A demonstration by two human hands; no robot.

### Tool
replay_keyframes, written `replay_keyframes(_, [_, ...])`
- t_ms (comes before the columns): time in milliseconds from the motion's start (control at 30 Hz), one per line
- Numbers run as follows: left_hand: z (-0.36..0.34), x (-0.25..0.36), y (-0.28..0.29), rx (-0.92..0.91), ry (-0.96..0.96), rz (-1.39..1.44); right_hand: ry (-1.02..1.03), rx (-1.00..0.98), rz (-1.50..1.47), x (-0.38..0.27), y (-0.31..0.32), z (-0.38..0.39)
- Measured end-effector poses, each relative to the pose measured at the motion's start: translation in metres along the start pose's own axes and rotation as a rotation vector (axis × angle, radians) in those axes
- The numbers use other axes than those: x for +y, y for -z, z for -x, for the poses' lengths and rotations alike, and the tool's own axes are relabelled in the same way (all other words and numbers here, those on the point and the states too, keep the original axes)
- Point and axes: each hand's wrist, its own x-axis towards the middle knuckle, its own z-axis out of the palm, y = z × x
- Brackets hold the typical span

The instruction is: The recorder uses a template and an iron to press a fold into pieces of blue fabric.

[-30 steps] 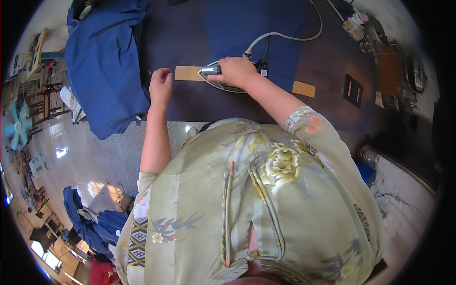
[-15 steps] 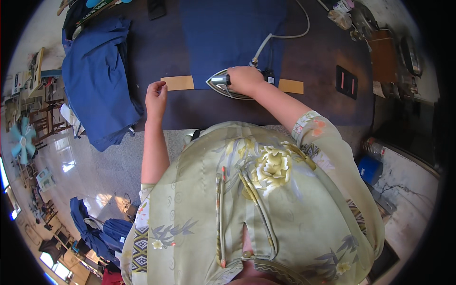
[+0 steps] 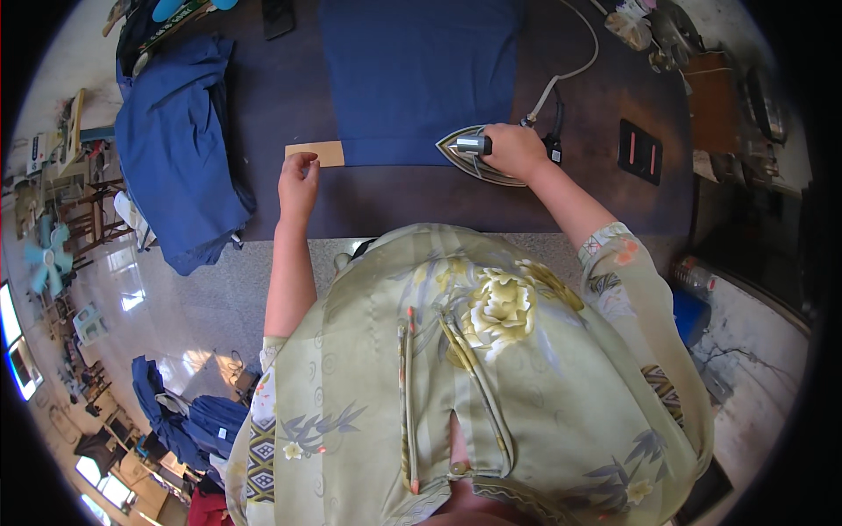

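Note:
My right hand [image 3: 517, 151] grips the handle of a steam iron [image 3: 469, 158], which rests near the lower edge of a blue fabric panel [image 3: 417, 70], toward its right side. A tan strip [image 3: 324, 154] shows at the panel's lower left; its right-hand length is hidden by cloth and iron. At that strip's left end is my left hand [image 3: 298, 182], fingers loosely bent and apart, apparently holding nothing; whether they touch the strip I cannot tell.
A crumpled blue garment [image 3: 175, 158] hangs over the left side of the dark table [image 3: 605, 79]. A black pad [image 3: 638, 151] lies at right. A hose [image 3: 592, 53] loops behind the iron. Blue clothes [image 3: 184, 421] are piled lower left, with a fan [image 3: 48, 256] further left.
The iron and my right hand have moved rightward along the panel's edge, covering the strip's right end. My left hand has shifted slightly down and now overlaps the strip's left end.

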Motion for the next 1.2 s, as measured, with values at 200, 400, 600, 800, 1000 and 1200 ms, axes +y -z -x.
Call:
replay_keyframes(200, [0.009,0.002,-0.006,-0.012,0.029,-0.018,0.010,0.018,-0.010,0.000,-0.002,0.002])
replay_keyframes(400, [0.014,0.009,-0.010,-0.021,0.018,-0.023,0.015,0.005,-0.005,0.001,-0.001,0.001])
replay_keyframes(600, [0.014,0.013,-0.016,-0.042,-0.021,-0.053,-0.003,-0.024,-0.009,0.002,0.003,0.002])
replay_keyframes(800, [-0.008,0.003,-0.014,-0.109,-0.247,-0.432,-0.071,-0.069,-0.026,0.012,0.005,0.002])
replay_keyframes(1000, [-0.038,-0.010,-0.014,-0.200,-0.430,-0.871,-0.277,-0.031,-0.116,0.121,0.048,0.039])
replay_keyframes(1200, [-0.048,-0.018,-0.022,-0.366,-0.305,-0.984,-0.470,0.018,0.058,0.270,0.074,0.095])
